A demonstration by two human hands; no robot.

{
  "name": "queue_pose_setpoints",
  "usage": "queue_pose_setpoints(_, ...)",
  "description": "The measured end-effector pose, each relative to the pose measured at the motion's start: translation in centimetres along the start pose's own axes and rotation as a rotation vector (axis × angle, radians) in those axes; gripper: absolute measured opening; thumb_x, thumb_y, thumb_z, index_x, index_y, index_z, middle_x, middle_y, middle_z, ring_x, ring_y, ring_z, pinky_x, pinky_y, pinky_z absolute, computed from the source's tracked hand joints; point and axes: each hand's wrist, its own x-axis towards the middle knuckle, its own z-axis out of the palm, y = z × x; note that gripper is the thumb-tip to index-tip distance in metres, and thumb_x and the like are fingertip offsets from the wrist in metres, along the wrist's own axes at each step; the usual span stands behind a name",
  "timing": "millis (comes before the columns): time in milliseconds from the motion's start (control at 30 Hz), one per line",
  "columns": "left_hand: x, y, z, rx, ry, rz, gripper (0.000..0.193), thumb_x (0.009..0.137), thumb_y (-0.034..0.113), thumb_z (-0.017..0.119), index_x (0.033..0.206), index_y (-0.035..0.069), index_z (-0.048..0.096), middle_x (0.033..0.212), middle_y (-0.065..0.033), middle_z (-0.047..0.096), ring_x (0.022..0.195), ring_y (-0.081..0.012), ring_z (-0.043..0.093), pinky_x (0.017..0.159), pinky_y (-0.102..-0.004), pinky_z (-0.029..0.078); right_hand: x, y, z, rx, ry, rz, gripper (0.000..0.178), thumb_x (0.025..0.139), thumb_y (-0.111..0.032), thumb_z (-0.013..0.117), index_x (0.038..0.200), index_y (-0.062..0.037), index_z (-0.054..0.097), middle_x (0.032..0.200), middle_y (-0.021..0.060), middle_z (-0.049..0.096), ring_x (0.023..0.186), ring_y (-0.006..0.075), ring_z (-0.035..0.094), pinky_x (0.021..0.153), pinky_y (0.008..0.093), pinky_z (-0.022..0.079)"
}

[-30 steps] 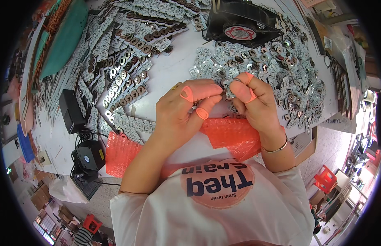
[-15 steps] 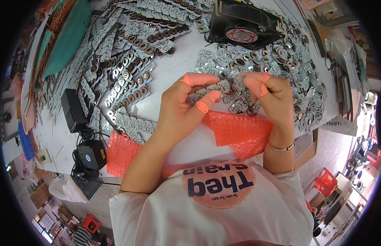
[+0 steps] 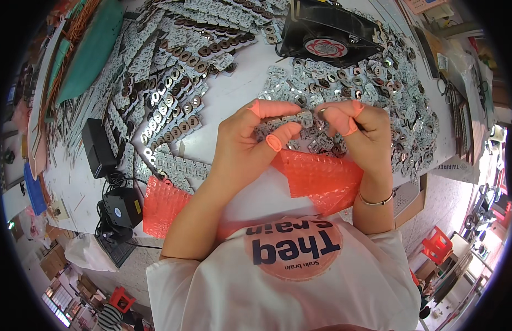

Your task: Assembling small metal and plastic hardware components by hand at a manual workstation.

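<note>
Orange finger cots cover the thumb and forefinger of both hands. My left hand [image 3: 246,138] is closed around a short strip of small silvery metal parts [image 3: 303,119], whose end sticks out past the fingertips. Just right of that end, my right hand [image 3: 362,128] pinches a small round metallic piece [image 3: 321,112], mostly hidden by the fingers. A loose pile of similar small parts [image 3: 405,118] lies under and beyond both hands. Red bubble wrap [image 3: 322,179] is spread on the table below my wrists.
A black fan [image 3: 327,36] stands at the back among the parts. Rows of joined strips [image 3: 173,105] cover the table's left side, near a green curved container [image 3: 93,60]. Black power adapters [image 3: 122,207] with cables sit at the left front edge. Scissors [image 3: 444,91] lie far right.
My right hand has shifted slightly down and left, its fingertips now nearer the strip's end, with a round piece showing between them. The left hand has moved slightly right with its strip.
</note>
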Motion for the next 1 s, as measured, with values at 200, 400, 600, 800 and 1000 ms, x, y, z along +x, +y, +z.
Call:
queue_pose_setpoints(200,-0.3,0.6,0.2,-0.262,0.034,-0.099,0.025,0.080,-0.004,0.067,0.101,-0.002,0.055,0.095,-0.0111,0.060,0.079,-0.0178,0.064,0.068,-0.0286,0.057,0.0,-0.5,0.4,0.091,-0.170,0.073,0.014,0.086,-0.010,0.063,0.091,0.0024,0.068,0.070,0.0048,0.064,0.054,0.0078,0.054,0.051,0.0213,0.042)
queue_pose_setpoints(400,-0.3,1.1,-1.1,-0.509,-0.061,-0.343,0.023,0.078,-0.003,0.068,0.098,-0.001,0.055,0.094,-0.0115,0.060,0.074,-0.0181,0.064,0.063,-0.0294,0.057,-0.5,-1.3,0.6,0.237,-0.275,0.170,0.015,0.090,-0.013,0.059,0.082,-0.0007,0.060,0.064,-0.0003,0.054,0.050,0.0049,0.045,0.046,0.0195,0.034)
queue_pose_setpoints(600,-0.4,1.0,0.1,-0.499,0.019,-0.147,0.021,0.080,-0.004,0.066,0.098,-0.001,0.056,0.096,-0.0108,0.061,0.081,-0.0170,0.063,0.068,-0.0305,0.056,-0.6,-1.2,1.7,0.520,-0.124,0.310,0.018,0.094,-0.018,0.055,0.085,-0.0022,0.056,0.064,-0.0029,0.047,0.050,0.0027,0.039,0.044,0.0177,0.029)
queue_pose_setpoints(800,-0.6,0.2,0.2,0.002,0.106,0.198,0.019,0.080,-0.001,0.067,0.097,0.000,0.060,0.093,-0.0078,0.065,0.084,-0.0141,0.063,0.073,-0.0264,0.050,-0.6,-1.1,1.9,0.212,-0.088,0.124,0.018,0.093,-0.018,0.055,0.083,-0.0032,0.056,0.061,-0.0039,0.046,0.050,0.0019,0.039,0.045,0.0179,0.030)
queue_pose_setpoints(1000,-0.6,-0.1,0.5,0.124,0.182,0.237,0.019,0.079,0.000,0.068,0.096,0.001,0.061,0.091,-0.0086,0.066,0.083,-0.0162,0.064,0.073,-0.0261,0.050,-0.6,-0.6,2.3,0.179,-0.050,0.100,0.017,0.092,-0.016,0.057,0.081,-0.0033,0.057,0.060,-0.0044,0.047,0.049,0.0015,0.039,0.044,0.0180,0.030)
